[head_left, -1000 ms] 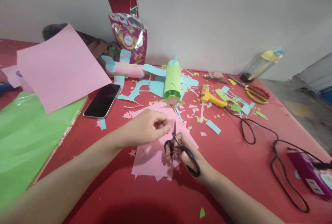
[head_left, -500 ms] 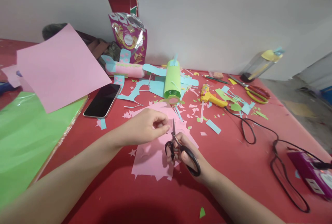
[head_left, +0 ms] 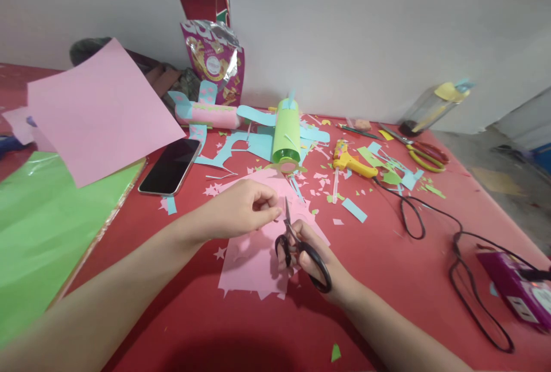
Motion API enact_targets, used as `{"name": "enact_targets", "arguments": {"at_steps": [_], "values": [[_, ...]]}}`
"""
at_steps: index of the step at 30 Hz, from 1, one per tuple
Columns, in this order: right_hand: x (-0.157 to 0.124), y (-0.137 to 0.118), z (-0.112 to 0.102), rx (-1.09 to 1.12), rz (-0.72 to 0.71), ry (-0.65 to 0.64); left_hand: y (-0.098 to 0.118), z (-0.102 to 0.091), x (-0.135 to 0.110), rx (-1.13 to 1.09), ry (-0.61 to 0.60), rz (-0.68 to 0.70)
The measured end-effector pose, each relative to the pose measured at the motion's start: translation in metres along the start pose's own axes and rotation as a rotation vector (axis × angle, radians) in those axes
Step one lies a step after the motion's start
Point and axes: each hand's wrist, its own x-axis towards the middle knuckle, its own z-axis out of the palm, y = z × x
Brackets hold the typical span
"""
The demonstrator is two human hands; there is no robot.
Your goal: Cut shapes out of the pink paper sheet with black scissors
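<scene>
My left hand (head_left: 252, 208) is closed in a pinch, and a small piece of pink paper (head_left: 282, 204) shows at its fingertips, hard to tell from the pink behind. Black-handled scissors (head_left: 316, 266) are in my right hand (head_left: 316, 245), with fingers and thumb through the loops. Their blades point up and away, right beside the left fingertips. Beneath both hands lies a pink sheet (head_left: 253, 268) with jagged edges. Small cut pink stars (head_left: 220, 253) lie at its left side and upper-left corner.
Beyond the hands stand a green paper-covered tube plane (head_left: 286, 131) and a pink one (head_left: 210, 115). A phone (head_left: 170, 166) lies left. To the right are a yellow glue gun (head_left: 353, 162) with its cord, paper scraps, larger scissors (head_left: 426, 157), a bottle (head_left: 434, 108) and a purple box (head_left: 516, 291).
The scissors in my right hand have shifted very slightly, their tips a touch to the left. My left hand stays nearly still.
</scene>
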Motion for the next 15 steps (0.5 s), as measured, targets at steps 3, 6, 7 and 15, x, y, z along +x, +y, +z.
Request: {"name": "enact_targets", "arguments": {"at_steps": [3, 6, 7, 15], "values": [[0.0002, -0.0002, -0.0003, -0.010, -0.002, -0.006, 0.0008, 0.0005, 0.0004, -0.020, -0.008, -0.002], [0.0001, -0.0007, -0.0004, -0.009, 0.010, -0.007, 0.0013, 0.0018, 0.0005, -0.020, -0.004, -0.013], [0.0001, -0.0009, -0.0004, -0.006, 0.013, -0.004, 0.0013, 0.0021, 0.0005, -0.018, 0.000, -0.018], [-0.0004, -0.0020, 0.0001, -0.014, 0.025, 0.018, 0.0015, 0.0020, 0.0003, -0.011, 0.000, -0.029]]}}
